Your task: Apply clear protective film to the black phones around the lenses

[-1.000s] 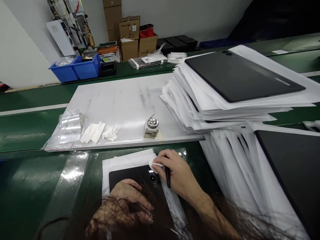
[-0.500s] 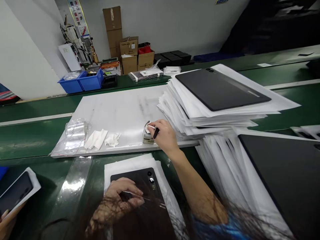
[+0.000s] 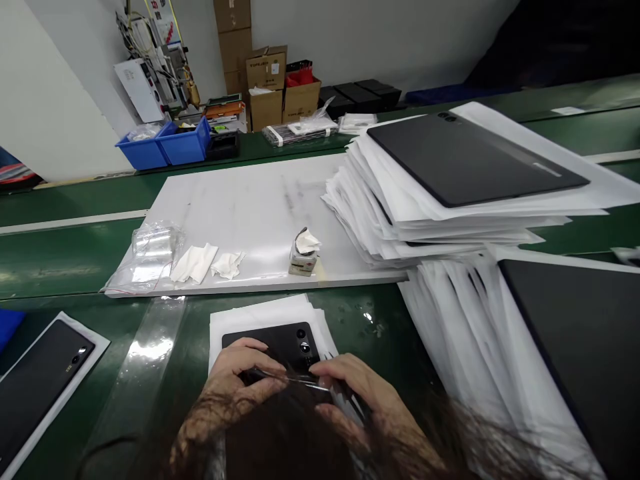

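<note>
The left hand [image 3: 243, 373] lies over a black camera-backed panel [image 3: 280, 337], finger and thumb curled in and pinching a thin glossy strip [image 3: 307, 383]; the right hand [image 3: 363, 390] is bent at the strip's other end, though hair and overlap hide whether it grips. The panel rests on loose white sheets [image 3: 257, 312] on the green surface [image 3: 390, 333]. Just beyond, on a pale, smudged board [image 3: 240, 207], stands a small squarish bottle [image 3: 303, 265] with a white wad [image 3: 307, 241] on its top; to its left are two crumpled wipes [image 3: 195, 263] and a clear zip bag [image 3: 155, 257] holding a shiny, roll-like bundle. The board's smooth middle lies open between these and a tall, ragged-edged stack [image 3: 370, 207] of limp paper, capped by a matte dark panel [image 3: 475, 160]. A fanned pile [image 3: 465, 327] with another panel [image 3: 575, 333] sits nearer, with a strip of surface between it and the right hand. Wider room runs leftward to a panel on white paper [image 3: 45, 373]. Farther back, blue bins [image 3: 185, 147] hold clear plastic and small items, and one of the cardboard boxes [image 3: 266, 110] contains something red [image 3: 300, 75].
</note>
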Action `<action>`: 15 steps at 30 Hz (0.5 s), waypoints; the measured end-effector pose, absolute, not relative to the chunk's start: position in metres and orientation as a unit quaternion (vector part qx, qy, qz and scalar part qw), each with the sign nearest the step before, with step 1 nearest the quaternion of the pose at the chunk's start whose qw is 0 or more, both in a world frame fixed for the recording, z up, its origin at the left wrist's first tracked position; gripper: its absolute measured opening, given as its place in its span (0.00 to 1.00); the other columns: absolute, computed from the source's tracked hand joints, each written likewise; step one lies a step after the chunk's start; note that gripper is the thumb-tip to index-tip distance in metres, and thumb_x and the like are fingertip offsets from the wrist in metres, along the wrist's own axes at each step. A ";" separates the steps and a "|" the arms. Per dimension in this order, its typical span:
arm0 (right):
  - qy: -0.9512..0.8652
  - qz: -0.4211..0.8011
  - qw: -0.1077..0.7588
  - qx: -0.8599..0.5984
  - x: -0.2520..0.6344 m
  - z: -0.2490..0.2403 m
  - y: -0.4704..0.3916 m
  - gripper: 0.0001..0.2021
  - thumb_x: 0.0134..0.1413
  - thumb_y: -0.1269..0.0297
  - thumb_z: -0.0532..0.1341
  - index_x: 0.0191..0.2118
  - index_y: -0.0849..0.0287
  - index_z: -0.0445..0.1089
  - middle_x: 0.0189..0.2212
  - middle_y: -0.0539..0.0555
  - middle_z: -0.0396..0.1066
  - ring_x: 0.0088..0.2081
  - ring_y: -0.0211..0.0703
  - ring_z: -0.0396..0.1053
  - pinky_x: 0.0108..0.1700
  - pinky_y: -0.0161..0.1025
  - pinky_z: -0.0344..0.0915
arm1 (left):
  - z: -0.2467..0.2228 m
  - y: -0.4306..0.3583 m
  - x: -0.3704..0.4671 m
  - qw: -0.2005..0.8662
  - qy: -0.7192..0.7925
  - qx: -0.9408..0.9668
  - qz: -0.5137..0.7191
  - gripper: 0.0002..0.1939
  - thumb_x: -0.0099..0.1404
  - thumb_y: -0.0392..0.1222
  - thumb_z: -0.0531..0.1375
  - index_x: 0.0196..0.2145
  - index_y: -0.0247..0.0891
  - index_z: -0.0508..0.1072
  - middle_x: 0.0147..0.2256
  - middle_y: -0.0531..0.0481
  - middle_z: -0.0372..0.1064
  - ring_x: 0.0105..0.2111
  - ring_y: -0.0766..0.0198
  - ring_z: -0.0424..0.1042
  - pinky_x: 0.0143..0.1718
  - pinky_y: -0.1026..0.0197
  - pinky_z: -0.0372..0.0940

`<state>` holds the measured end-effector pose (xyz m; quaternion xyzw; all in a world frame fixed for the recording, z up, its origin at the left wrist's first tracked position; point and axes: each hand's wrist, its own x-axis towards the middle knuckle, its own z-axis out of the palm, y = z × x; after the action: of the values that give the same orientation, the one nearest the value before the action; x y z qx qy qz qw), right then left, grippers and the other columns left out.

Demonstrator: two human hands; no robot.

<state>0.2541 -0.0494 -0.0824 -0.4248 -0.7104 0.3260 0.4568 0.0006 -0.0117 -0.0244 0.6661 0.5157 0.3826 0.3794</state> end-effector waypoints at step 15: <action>-0.691 0.301 0.509 -0.416 0.263 -0.093 -0.051 0.23 0.89 0.34 0.63 0.64 0.39 0.91 0.47 0.58 0.91 0.42 0.59 0.90 0.44 0.50 0.92 | -0.015 -0.008 0.008 0.350 0.487 0.711 0.367 0.02 0.53 0.44 0.66 0.25 0.52 0.79 0.21 0.59 0.80 0.26 0.54 0.78 0.38 0.53 0.72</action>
<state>0.2627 -0.0509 -0.0925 -0.4159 -0.6908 0.3007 0.5094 0.0083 -0.0078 -0.0149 0.7107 0.4871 0.3672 0.3505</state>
